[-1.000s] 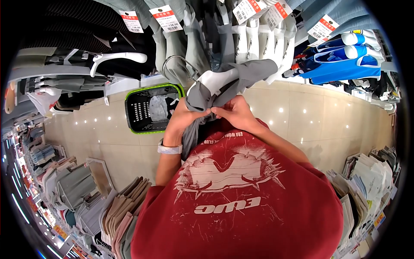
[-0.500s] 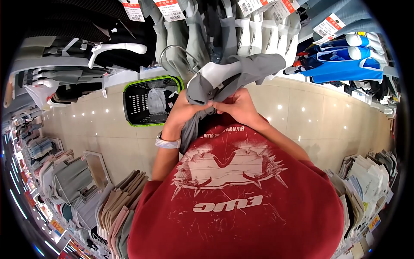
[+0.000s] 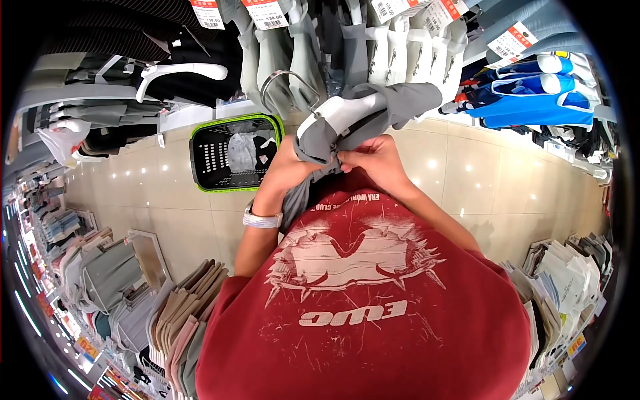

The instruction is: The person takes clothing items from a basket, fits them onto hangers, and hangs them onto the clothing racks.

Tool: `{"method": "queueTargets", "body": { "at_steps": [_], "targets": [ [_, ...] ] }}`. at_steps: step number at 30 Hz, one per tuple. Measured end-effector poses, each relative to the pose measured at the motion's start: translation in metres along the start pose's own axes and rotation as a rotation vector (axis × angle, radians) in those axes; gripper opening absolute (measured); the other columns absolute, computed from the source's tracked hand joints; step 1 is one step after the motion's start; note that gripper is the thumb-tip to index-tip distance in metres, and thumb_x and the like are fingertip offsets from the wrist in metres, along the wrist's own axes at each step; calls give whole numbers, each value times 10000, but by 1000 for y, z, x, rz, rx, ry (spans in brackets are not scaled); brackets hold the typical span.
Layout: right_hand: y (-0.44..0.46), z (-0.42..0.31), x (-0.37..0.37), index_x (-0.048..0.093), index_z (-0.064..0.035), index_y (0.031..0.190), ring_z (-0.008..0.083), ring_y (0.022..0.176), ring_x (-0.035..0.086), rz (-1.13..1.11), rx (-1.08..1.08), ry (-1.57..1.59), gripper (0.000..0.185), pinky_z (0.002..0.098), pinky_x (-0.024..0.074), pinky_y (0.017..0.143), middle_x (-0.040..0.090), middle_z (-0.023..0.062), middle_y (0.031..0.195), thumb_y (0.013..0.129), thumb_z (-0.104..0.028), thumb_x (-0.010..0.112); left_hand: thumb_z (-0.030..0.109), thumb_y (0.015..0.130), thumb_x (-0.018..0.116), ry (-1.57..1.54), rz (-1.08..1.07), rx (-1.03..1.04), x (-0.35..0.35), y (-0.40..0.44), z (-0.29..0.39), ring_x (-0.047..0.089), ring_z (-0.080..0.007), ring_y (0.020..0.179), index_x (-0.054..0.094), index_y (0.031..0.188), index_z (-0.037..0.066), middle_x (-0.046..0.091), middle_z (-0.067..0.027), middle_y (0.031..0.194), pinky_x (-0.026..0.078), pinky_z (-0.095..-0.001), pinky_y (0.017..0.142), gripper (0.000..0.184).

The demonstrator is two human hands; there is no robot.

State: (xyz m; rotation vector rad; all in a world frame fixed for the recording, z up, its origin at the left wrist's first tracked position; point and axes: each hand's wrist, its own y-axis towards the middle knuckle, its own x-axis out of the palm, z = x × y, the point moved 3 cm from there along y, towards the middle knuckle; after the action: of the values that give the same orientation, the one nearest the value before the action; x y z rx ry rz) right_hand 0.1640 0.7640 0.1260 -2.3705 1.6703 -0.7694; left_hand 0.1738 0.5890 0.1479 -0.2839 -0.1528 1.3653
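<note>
A dark grey garment (image 3: 413, 100) hangs on a white hanger (image 3: 343, 113) with a metal hook, held in front of my chest. My left hand (image 3: 290, 167), with a band on its wrist, is closed on the garment near its collar, and the cloth hangs down beside that forearm. On the other side of the collar, my right hand (image 3: 375, 161) pinches the front edge of the same garment with thumb and fingers. The fingertips of both hands are close together, and small details between them are hidden.
A black basket with a green rim (image 3: 193, 153) stands on the tiled floor, holding light grey cloth (image 3: 243, 152). Racks of hanging clothes with price tags (image 3: 265, 12) run along the far side. A blue garment (image 3: 527, 103) hangs at right. Folded clothes (image 3: 190, 300) lie at lower left.
The hanger's hook has tilted and shifted slightly right. My right hand has moved a little right and its fingers have shifted along the garment's edge. The basket appears slightly higher in view.
</note>
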Motion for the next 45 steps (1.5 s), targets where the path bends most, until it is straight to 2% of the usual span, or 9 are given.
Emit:
{"method": "queueTargets", "body": {
  "at_steps": [5,8,18,20,30,35,39,41,45],
  "targets": [
    [-1,3,-4,672,63,874,136,641,633,-24,40,-82,90,252,516,625,674,100,775,798,20,651,37,702,716,-19,-8,11,0,0,-5,551,-76,700,634,847,-25,641,-26,758,470,-249,639,177],
    [-3,-2,2,665,90,777,144,617,649,-6,-14,-63,76,247,519,582,657,107,678,772,14,672,45,705,714,-48,7,2,2,-1,-2,553,-76,699,638,858,-25,643,-29,759,469,-251,635,185],
    [-7,-3,2,662,110,799,140,649,651,8,-13,-129,98,246,524,611,674,120,733,772,16,654,70,703,730,65,-35,55,10,-3,14,548,-60,672,646,849,-36,652,-35,712,474,-253,611,199],
    [-8,-4,3,672,96,820,113,666,633,44,-229,-268,108,235,510,624,680,106,737,775,0,654,74,699,732,69,-48,82,11,-3,13,540,-55,667,643,852,-41,651,-39,704,473,-255,602,211],
    [-18,-7,5,684,63,862,91,648,605,74,-195,-360,125,247,494,606,681,113,720,784,14,599,71,670,732,209,-17,73,12,1,4,503,-53,655,626,886,-61,651,-116,698,483,-284,608,274],
    [-17,-24,2,693,20,852,202,592,629,-32,-342,-633,138,290,493,587,668,163,725,774,26,579,54,672,731,134,-72,51,11,0,6,512,-59,700,626,910,-59,656,-68,750,482,-273,637,284],
    [-14,-24,-3,701,8,869,170,605,625,-101,-409,-713,134,263,472,573,677,126,737,765,31,619,31,677,722,67,-110,28,10,2,-4,513,-61,728,626,919,-55,643,-29,770,477,-257,646,275],
    [-15,-32,-2,692,14,842,273,634,634,-169,-530,-678,113,315,496,617,666,159,746,775,4,601,23,672,726,-26,-96,72,11,3,-4,520,-61,722,630,911,-51,644,-28,775,473,-247,641,267],
    [-13,-36,-5,691,8,850,280,668,644,-234,-433,-691,101,321,499,643,669,158,767,784,-19,619,21,662,740,-85,-144,7,10,4,-4,541,-67,713,641,889,-37,648,-33,789,473,-248,643,254]
  ]
}}
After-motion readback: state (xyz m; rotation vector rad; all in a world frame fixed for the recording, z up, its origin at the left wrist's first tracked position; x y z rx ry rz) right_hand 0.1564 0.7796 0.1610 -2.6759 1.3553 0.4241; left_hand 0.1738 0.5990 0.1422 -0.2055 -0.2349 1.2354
